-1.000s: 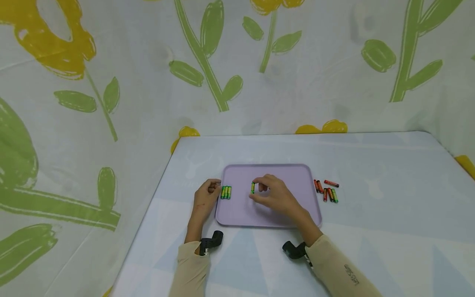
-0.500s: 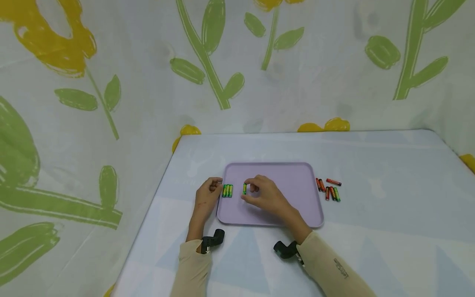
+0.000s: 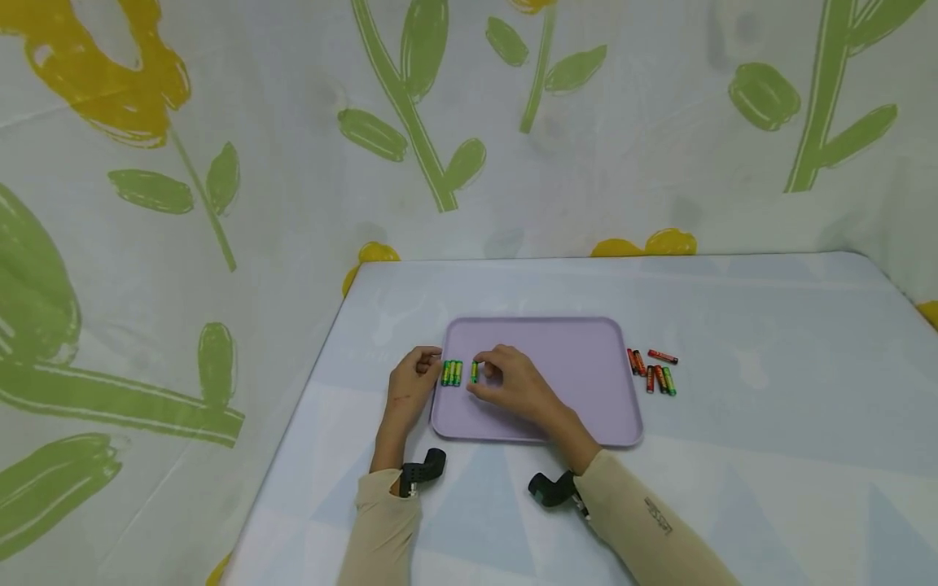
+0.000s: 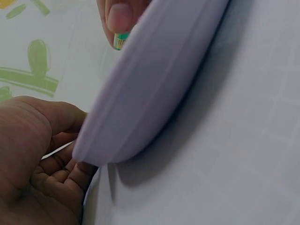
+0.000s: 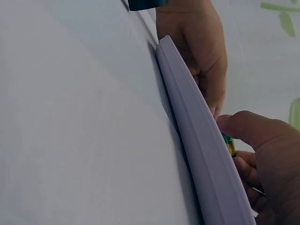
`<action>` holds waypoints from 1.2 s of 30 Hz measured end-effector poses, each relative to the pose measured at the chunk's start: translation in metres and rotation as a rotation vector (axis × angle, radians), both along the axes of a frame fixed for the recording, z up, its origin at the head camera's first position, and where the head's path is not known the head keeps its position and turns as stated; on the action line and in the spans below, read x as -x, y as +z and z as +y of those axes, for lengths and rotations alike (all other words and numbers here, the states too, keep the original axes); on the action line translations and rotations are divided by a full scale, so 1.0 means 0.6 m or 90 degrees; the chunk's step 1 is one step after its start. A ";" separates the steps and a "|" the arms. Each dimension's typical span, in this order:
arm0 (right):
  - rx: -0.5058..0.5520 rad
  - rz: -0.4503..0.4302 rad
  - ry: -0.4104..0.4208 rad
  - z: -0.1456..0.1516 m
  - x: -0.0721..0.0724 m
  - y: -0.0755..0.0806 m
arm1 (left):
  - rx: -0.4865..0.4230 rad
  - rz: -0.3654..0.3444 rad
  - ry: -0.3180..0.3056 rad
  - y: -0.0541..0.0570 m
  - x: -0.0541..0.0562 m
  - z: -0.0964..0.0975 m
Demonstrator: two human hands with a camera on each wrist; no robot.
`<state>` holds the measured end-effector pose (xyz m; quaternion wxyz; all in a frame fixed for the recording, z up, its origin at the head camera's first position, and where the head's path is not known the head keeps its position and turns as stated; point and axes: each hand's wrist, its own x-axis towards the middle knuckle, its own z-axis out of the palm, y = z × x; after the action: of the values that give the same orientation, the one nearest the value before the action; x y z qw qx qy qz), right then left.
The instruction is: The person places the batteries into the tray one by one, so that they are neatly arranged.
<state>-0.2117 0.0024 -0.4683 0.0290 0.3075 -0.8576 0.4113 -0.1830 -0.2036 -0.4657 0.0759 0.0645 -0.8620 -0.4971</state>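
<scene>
In the head view, my right hand (image 3: 516,384) pinches a green-and-yellow battery (image 3: 474,372) upright in the picture between thumb and fingers, over the left part of a lilac tray (image 3: 557,407). Just left of it, three matching green batteries (image 3: 452,373) lie side by side near the tray's left rim. My left hand (image 3: 412,381) holds that rim; the left wrist view shows its thumb and curled fingers at the tray edge. Only one end of the pinched battery (image 5: 229,144) shows in the right wrist view, the rest behind the fingers and rim.
Right of the tray lie several red batteries (image 3: 650,379) and one green battery (image 3: 669,381) on the pale patterned table (image 3: 769,391). A flower-print cloth wall (image 3: 293,163) rises behind and to the left. Both wrists carry black cameras (image 3: 423,470).
My right hand has carried the green battery leftward across the tray, close to the row of three. My left hand stays at the tray's rim. The head view has shifted slightly.
</scene>
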 end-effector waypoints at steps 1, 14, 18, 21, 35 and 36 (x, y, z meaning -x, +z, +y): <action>0.000 0.001 0.001 -0.001 0.001 -0.001 | -0.001 -0.003 0.001 0.000 0.000 -0.001; -0.009 0.013 0.019 -0.015 0.013 -0.009 | 0.000 0.005 0.002 0.001 -0.001 -0.002; -0.012 0.007 0.019 -0.016 0.014 -0.009 | -0.005 -0.001 -0.001 -0.001 -0.001 -0.003; -0.019 0.005 0.017 -0.017 0.016 -0.010 | -0.006 0.000 -0.002 -0.002 0.000 -0.003; -0.029 0.024 0.021 -0.021 0.019 -0.005 | 0.004 0.007 0.002 0.003 0.001 0.000; -0.028 0.025 0.022 -0.021 0.019 -0.005 | 0.003 0.006 0.003 0.003 0.001 0.000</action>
<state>-0.2230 -0.0104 -0.4715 0.0320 0.3308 -0.8602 0.3867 -0.1833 -0.2039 -0.4638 0.0812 0.0638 -0.8628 -0.4949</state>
